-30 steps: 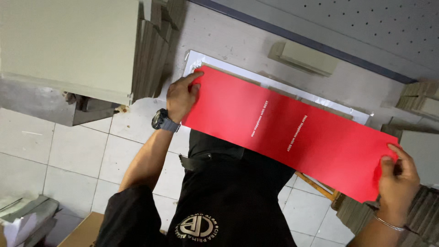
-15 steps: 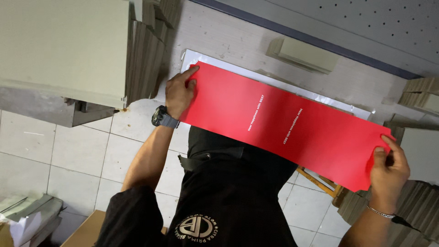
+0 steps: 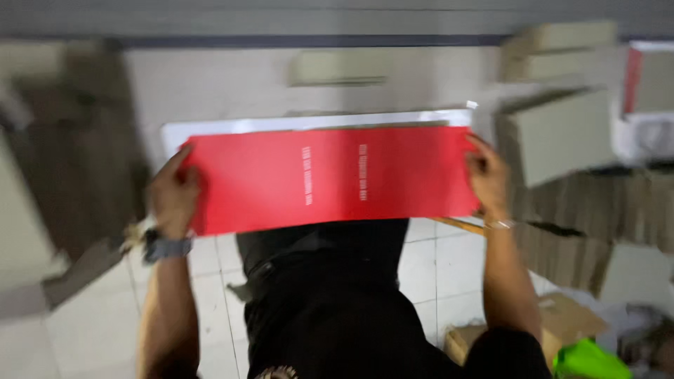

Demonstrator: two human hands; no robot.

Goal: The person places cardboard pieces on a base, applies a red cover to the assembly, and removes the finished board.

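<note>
A white tiled floor (image 3: 84, 309) spreads below, with open room at the lower left; the whole view is blurred. To the right, stacks of grey-brown board (image 3: 583, 140) crowd close, reaching nearly to the right arm. Held level across the middle is a long red sheet (image 3: 330, 179), its two short lines of white print running crosswise near the centre. It lies just over a white sheet (image 3: 316, 123), whose edge shows along the top and at the left end. The left hand (image 3: 172, 196) grips the red sheet's left end, thumb on top; a dark wristwatch (image 3: 167, 247) sits on that wrist. The right hand (image 3: 488, 175) pinches the right end, with a thin bracelet (image 3: 498, 224) on its wrist. A brown carton (image 3: 562, 319) and something bright green (image 3: 586, 361) sit at the lower right.
</note>
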